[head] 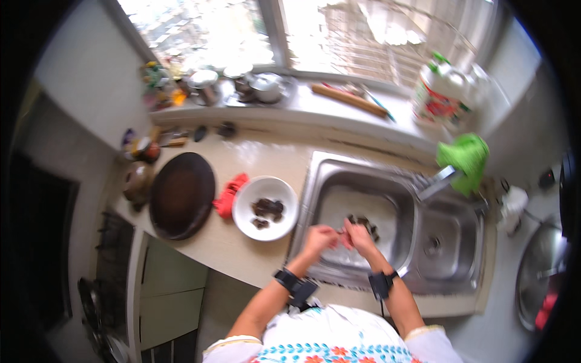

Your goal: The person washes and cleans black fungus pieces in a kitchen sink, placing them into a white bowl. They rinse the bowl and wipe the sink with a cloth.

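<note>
Over the large basin of the stainless steel sink [313,199], my left hand [320,238] and my right hand [358,237] meet with fingers pinched together. A small dark food piece seems to sit between their fingertips, mostly hidden and blurred. Several dark brown-green food pieces [373,230] lie on the basin floor just beyond my right hand; I cannot tell their exact kind. To the left of the sink, a white bowl [241,211] holds several similar dark pieces [268,208]. Each of my wrists wears a black strap with a small device.
The faucet [438,181] juts between the two basins, with a green cloth [467,159] draped behind it. A red cloth [227,199] lies beside the bowl. Farther left is a large dark round lid or pan [182,196]. A rolling pin [349,100] and jugs [440,97] are on the windowsill.
</note>
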Available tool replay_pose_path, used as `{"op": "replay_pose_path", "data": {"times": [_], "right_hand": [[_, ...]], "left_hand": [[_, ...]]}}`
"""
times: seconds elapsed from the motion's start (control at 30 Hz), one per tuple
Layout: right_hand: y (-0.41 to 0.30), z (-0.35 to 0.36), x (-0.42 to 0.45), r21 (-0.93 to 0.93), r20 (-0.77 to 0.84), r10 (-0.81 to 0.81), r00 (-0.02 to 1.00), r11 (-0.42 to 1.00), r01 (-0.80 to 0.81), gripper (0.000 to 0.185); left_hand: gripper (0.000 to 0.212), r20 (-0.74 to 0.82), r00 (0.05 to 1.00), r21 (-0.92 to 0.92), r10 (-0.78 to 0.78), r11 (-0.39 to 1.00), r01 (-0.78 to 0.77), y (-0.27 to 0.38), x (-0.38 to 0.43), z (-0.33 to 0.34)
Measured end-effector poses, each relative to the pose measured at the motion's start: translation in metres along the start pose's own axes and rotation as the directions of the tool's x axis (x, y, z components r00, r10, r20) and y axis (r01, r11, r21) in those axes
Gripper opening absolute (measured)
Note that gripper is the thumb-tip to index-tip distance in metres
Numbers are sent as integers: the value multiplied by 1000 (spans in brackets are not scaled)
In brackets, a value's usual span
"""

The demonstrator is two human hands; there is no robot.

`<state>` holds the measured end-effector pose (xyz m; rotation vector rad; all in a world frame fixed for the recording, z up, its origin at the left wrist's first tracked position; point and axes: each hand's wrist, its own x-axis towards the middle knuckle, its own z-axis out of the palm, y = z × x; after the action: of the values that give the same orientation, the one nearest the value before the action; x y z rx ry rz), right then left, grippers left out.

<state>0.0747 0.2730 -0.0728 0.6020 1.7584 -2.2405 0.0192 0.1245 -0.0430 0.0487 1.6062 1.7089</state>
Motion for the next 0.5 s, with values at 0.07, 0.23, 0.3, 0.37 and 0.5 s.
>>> {"op": "replay_pose_path", "data": {"times": [0.07, 0.23, 0.3, 0.37, 0.5], "right_hand": [[4, -20, 5, 156, 9, 84, 996, 984, -85, 44], [22, -78, 6, 19, -346, 168, 923, 985, -172, 23], [35, -88, 11, -69, -410, 204, 889, 965, -253, 18], [48, -92, 20, -195, -429, 219, 876, 925, -326, 17], [70, -89, 46, -744, -254, -117, 960, 658, -117, 25]], "left_hand": [[8, -77, 997, -4, 23, 1000, -23, 10, 0, -16], [16, -419, 847, 106, 328, 944, -313, 40, -5, -87], [26, -349, 797, 770, 493, 635, -55, 49, -4, -113], [39, -306, 647, 949, 699, 281, 146, 44, -4, -114], [42, -300, 591, 879, 749, 458, -133, 47, -8, -101]]}}
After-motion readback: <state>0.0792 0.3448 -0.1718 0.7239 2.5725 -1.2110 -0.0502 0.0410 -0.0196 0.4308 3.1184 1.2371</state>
